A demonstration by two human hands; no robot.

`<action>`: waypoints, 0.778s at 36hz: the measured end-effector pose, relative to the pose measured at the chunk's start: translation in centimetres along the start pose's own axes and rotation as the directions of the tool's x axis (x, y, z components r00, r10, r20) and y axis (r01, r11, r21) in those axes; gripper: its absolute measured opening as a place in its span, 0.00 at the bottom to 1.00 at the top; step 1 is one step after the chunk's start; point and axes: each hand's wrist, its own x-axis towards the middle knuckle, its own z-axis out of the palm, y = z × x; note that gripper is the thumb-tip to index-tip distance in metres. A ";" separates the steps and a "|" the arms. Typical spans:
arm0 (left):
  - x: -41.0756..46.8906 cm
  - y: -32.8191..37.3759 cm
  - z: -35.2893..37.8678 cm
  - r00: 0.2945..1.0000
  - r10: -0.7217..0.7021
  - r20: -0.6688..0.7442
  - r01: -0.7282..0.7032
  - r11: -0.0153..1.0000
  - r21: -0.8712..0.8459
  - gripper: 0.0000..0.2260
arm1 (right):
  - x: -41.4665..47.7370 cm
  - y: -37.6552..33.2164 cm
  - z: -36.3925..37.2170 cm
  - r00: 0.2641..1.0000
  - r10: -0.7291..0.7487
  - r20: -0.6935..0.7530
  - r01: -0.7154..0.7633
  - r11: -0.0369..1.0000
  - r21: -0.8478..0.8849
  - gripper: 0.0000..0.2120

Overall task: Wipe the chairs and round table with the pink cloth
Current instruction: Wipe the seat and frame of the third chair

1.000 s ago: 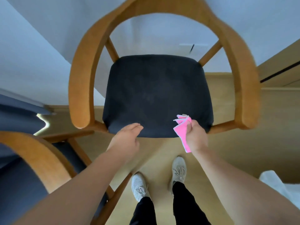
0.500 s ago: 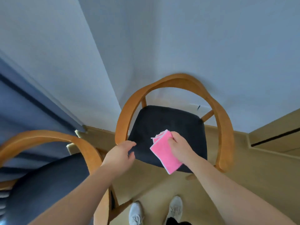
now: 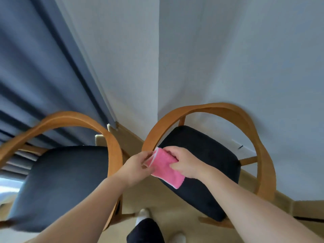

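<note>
A gray wall (image 3: 228, 58) meets a blue curtain (image 3: 35, 67) in the corner. Two wood chairs with dark seats stand side by side on the tan floor (image 3: 133, 199): the left chair (image 3: 61, 181) and the right chair (image 3: 206, 151). Both hands hold the folded pink cloth (image 3: 164, 167) between them, up in the air over the front left part of the right chair's seat. The left hand (image 3: 138, 165) pinches the cloth's left edge. The right hand (image 3: 185, 163) grips its right side, fingers curled over the top and thumb on the front.
</note>
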 end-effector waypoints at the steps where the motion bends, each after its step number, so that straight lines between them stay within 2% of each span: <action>1: 0.1 -0.5 -0.1 1.000 -0.017 -0.025 0.017 1.000 -0.001 0.18 | 0.7 -0.1 0.1 1.000 -0.008 0.013 0.008 1.000 0.006 0.22; 4: 0.7 -1.8 -0.8 0.992 -0.062 -0.112 0.062 0.998 -0.001 0.09 | 3.1 -0.1 0.6 0.999 -0.009 0.043 0.009 1.000 0.005 0.21; 7: 2.5 -3.4 -1.9 0.981 -0.120 -0.152 0.120 0.993 -0.010 0.06 | 6.3 0.1 1.2 0.999 0.020 0.040 -0.020 1.000 -0.024 0.19; 10: 4.9 -5.1 -2.9 0.976 -0.157 -0.150 0.160 0.987 0.008 0.05 | 9.3 0.4 1.5 0.998 0.057 -0.028 -0.059 0.996 -0.072 0.18; 14: 8.1 -7.1 -3.7 0.967 -0.211 -0.144 0.213 0.977 -0.003 0.04 | 13.2 1.1 1.9 0.991 0.066 -0.119 -0.093 0.968 -0.232 0.08; 16: 9.6 -8.0 -3.8 0.959 -0.239 -0.153 0.239 0.971 -0.016 0.04 | 15.0 1.6 2.1 0.990 0.054 -0.133 -0.094 0.945 -0.313 0.06; 21: 12.8 -10.2 -3.3 0.944 -0.291 -0.157 0.286 0.957 -0.056 0.06 | 18.9 3.7 2.5 0.999 0.000 -0.050 -0.025 0.862 -0.505 0.04; 23: 14.0 -10.9 -2.9 0.938 -0.314 -0.145 0.306 0.949 -0.078 0.06 | 20.2 4.6 2.5 1.000 -0.001 0.003 0.002 0.822 -0.570 0.10; 25: 15.0 -11.6 -2.7 0.936 -0.320 -0.149 0.311 0.947 -0.082 0.06 | 21.2 5.6 2.5 0.998 -0.027 0.056 0.057 0.752 -0.657 0.20; 27: 15.5 -12.0 -2.5 0.935 -0.315 -0.162 0.309 0.949 -0.063 0.06 | 21.9 6.6 2.5 0.982 -0.107 0.157 0.189 0.630 -0.753 0.31; 28: 15.6 -12.1 -2.5 0.936 -0.310 -0.168 0.304 0.951 -0.061 0.06 | 22.1 6.9 2.4 0.963 -0.145 0.228 0.270 0.577 -0.771 0.34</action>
